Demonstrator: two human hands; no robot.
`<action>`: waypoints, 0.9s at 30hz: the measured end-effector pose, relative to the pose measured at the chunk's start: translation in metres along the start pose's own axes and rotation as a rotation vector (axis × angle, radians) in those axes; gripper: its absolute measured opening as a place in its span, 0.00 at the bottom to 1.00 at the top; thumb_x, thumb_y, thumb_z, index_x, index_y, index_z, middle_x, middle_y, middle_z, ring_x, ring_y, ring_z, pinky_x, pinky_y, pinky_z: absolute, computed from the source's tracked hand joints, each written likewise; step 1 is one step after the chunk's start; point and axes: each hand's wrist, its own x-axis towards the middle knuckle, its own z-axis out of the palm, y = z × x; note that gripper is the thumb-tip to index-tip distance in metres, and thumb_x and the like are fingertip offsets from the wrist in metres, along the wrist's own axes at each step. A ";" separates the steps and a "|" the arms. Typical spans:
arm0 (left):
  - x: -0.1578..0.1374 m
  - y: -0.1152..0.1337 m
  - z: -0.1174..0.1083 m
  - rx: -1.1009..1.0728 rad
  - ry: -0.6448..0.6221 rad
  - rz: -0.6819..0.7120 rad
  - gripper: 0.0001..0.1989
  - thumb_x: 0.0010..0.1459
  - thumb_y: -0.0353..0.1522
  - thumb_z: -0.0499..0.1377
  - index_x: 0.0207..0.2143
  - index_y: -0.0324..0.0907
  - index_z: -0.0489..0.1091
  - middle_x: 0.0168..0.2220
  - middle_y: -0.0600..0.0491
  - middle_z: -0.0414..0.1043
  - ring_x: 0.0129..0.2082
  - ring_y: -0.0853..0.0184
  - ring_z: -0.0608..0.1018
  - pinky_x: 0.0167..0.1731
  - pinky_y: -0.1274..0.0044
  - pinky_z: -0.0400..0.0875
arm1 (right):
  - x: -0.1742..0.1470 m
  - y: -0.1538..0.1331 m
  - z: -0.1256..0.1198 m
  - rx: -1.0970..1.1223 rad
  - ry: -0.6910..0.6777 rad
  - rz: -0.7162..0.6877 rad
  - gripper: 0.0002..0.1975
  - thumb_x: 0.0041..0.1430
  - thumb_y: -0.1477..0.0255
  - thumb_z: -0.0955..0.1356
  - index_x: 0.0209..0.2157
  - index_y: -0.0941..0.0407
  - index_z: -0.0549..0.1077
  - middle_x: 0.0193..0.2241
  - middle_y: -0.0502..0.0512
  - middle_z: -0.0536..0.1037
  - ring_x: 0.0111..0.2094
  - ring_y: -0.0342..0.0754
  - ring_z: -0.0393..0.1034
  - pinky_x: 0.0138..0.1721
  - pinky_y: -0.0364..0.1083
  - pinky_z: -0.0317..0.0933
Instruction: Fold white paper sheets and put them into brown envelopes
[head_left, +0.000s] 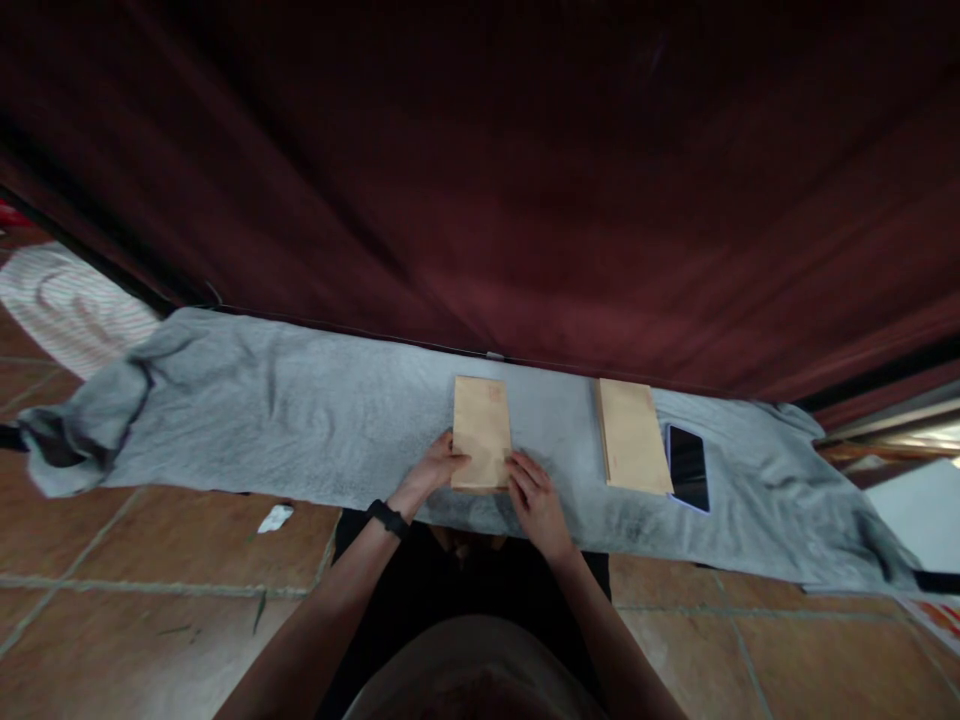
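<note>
A tan paper envelope (481, 430) lies in front of me on the grey cloth, with faint print near its top right corner. My left hand (436, 464) grips its lower left edge, thumb on top and fingers partly hidden beneath. At the lower right edge, my right hand (536, 495) has its fingers bent and close together, the fingertips touching the envelope's side. To the right sits a stack of similar tan envelopes (634, 437). Whether the piece between my hands is one envelope or several, I cannot tell.
A phone (688, 468) with a pale purple rim lies beside the stack. The grey cloth (315, 420) covers a long narrow surface. Behind it hangs a dark red curtain (510, 220). A white scrap (275, 518) lies on the tiled floor (202, 570); a striped cloth (71, 305) is at far left.
</note>
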 end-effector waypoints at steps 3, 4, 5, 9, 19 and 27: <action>0.000 0.004 -0.011 0.134 0.040 -0.012 0.16 0.41 0.26 0.68 0.34 0.42 0.69 0.29 0.53 0.76 0.33 0.59 0.80 0.36 0.72 0.73 | 0.002 -0.003 0.001 -0.129 -0.108 -0.100 0.20 0.68 0.72 0.62 0.59 0.49 0.70 0.62 0.54 0.70 0.64 0.52 0.61 0.66 0.58 0.53; -0.002 0.005 -0.013 0.227 0.075 -0.007 0.15 0.43 0.27 0.68 0.35 0.42 0.69 0.29 0.53 0.76 0.35 0.58 0.80 0.37 0.71 0.73 | 0.002 -0.003 0.002 -0.164 -0.124 -0.122 0.20 0.68 0.71 0.62 0.59 0.49 0.70 0.62 0.54 0.70 0.63 0.52 0.62 0.67 0.58 0.52; -0.004 0.007 -0.013 0.362 0.128 0.008 0.15 0.46 0.29 0.67 0.37 0.43 0.69 0.30 0.52 0.76 0.37 0.57 0.80 0.39 0.71 0.72 | 0.002 -0.004 0.002 -0.192 -0.128 -0.140 0.20 0.69 0.72 0.62 0.59 0.49 0.70 0.61 0.54 0.70 0.63 0.51 0.62 0.67 0.58 0.52; -0.009 0.015 0.000 0.989 0.332 0.289 0.14 0.64 0.36 0.55 0.50 0.41 0.66 0.44 0.44 0.76 0.49 0.55 0.78 0.50 0.66 0.69 | 0.002 -0.002 0.004 -0.252 -0.092 -0.190 0.19 0.69 0.72 0.62 0.59 0.50 0.71 0.61 0.54 0.71 0.62 0.51 0.64 0.66 0.57 0.53; 0.083 0.017 0.030 1.285 -0.102 0.898 0.29 0.71 0.43 0.42 0.68 0.40 0.53 0.71 0.47 0.50 0.71 0.62 0.50 0.69 0.64 0.40 | 0.004 -0.004 0.005 -0.280 -0.064 -0.211 0.19 0.68 0.73 0.63 0.59 0.50 0.70 0.58 0.55 0.73 0.60 0.51 0.67 0.64 0.57 0.56; 0.108 0.017 0.027 1.321 -0.193 0.959 0.31 0.71 0.46 0.41 0.69 0.41 0.52 0.72 0.48 0.47 0.72 0.64 0.48 0.69 0.67 0.38 | 0.004 -0.002 0.006 -0.284 -0.052 -0.225 0.21 0.67 0.74 0.63 0.60 0.50 0.69 0.59 0.56 0.73 0.59 0.53 0.67 0.63 0.58 0.57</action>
